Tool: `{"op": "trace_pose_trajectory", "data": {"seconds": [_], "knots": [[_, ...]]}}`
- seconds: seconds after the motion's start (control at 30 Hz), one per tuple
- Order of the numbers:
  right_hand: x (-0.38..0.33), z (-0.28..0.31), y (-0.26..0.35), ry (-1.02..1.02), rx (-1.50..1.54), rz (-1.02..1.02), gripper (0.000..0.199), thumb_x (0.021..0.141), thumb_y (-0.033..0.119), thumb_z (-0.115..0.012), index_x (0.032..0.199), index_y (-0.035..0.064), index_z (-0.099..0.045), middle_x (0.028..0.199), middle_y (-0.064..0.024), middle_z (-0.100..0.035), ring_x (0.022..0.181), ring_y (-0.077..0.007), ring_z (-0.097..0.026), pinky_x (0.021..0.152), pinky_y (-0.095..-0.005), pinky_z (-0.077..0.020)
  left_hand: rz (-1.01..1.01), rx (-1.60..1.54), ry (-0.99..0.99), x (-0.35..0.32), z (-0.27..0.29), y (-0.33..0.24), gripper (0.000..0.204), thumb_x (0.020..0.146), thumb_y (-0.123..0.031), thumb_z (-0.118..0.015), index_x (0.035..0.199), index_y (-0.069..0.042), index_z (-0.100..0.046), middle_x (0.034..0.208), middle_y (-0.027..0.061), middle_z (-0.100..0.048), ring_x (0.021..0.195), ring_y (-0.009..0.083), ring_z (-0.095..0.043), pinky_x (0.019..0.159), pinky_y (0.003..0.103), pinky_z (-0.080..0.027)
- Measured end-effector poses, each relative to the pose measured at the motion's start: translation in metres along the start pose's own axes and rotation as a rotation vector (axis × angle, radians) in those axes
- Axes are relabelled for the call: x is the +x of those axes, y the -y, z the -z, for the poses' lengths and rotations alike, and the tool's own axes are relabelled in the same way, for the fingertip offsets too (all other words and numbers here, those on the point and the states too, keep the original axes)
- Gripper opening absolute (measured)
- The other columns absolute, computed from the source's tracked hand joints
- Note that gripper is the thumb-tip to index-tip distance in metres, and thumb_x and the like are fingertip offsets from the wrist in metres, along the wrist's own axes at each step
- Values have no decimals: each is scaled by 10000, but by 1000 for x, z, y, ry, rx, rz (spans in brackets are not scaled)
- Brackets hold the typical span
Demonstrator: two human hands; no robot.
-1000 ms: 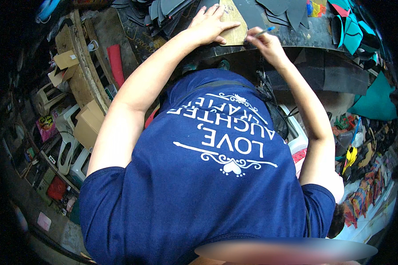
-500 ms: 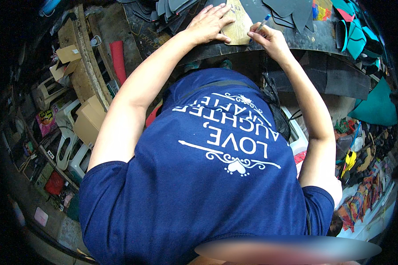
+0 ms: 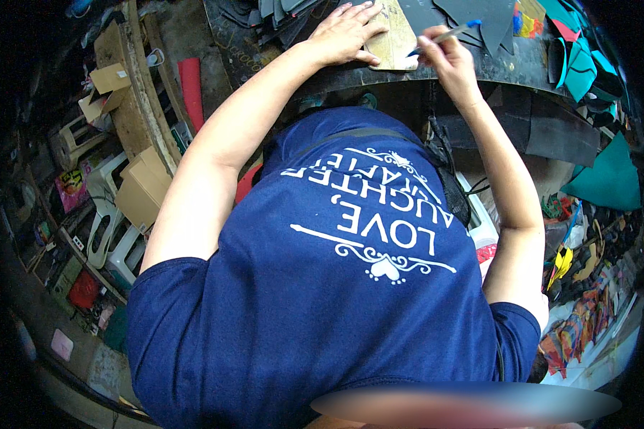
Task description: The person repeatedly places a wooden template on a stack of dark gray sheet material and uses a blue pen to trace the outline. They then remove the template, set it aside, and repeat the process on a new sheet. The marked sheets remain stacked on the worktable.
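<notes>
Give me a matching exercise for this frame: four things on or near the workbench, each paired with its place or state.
Things:
1. left hand
2. pen
3. tan template
4. teal pieces

Places or states:
A. lying at the right end of the dark bench
B. gripped in the right hand, tip down at the template's edge
C. flat on the bench, pinned down
D. spread flat, pressing on the template

Pairs: 1-D, 2-B, 3-C, 4-A
</notes>
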State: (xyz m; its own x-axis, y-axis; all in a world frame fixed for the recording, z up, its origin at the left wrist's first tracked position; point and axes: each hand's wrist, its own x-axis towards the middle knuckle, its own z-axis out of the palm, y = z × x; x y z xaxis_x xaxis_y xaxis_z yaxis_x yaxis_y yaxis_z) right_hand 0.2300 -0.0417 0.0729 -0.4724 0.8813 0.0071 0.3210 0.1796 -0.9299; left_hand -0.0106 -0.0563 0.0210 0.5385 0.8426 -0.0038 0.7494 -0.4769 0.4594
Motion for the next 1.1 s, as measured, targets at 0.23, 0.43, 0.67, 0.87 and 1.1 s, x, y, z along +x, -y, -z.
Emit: {"op": "trace_pose_trajectory", "data": {"seconds": [0.23, 0.43, 0.67, 0.87, 1.1], "knots": [[8, -22, -19, 376, -146, -174, 160, 945, 142, -635, 1052, 22, -641, 889, -11, -666, 841, -79, -625, 782, -240, -513, -105, -73, -99, 2, -4, 16, 484, 865, -324, -641, 1293, -137, -513, 1488, 199, -362, 1374, 369, -339, 1119, 488, -271], [9, -23, -13, 438, -432, 63, 168, 936, 172, -639, 1044, 43, -645, 785, -24, -658, 828, -73, -644, 752, -282, -513, -152, -43, -191, 5, -20, 29, 513, 842, -325, -675, 1298, -149, -519, 1423, 185, -429, 1333, 355, -384, 1095, 480, -301], [22, -24, -26, 287, 343, -365, 203, 948, 231, -637, 1071, 70, -644, 922, -21, -692, 820, -122, -670, 756, -280, -535, -45, 26, -130, 10, -26, 28, 405, 888, -314, -641, 1285, -255, -584, 1506, 55, -401, 1364, 297, -390, 1112, 473, -325], [20, -34, -29, 357, -337, -17, 209, 927, 338, -629, 1058, 180, -667, 842, -122, -678, 747, -270, -666, 678, -357, -516, -104, -27, -180, 10, -23, 36, 372, 890, -292, -634, 1261, -270, -605, 1490, 57, -428, 1307, 314, -443, 1079, 468, -358], [29, -29, -24, 383, -299, -60, 223, 949, 316, -605, 1096, 156, -654, 884, -97, -696, 808, -219, -687, 754, -335, -528, -123, -93, -235, 13, -28, 43, 303, 852, -226, -677, 1153, -261, -692, 1439, 53, -488, 1242, 305, -495, 1053, 432, -389]]}}
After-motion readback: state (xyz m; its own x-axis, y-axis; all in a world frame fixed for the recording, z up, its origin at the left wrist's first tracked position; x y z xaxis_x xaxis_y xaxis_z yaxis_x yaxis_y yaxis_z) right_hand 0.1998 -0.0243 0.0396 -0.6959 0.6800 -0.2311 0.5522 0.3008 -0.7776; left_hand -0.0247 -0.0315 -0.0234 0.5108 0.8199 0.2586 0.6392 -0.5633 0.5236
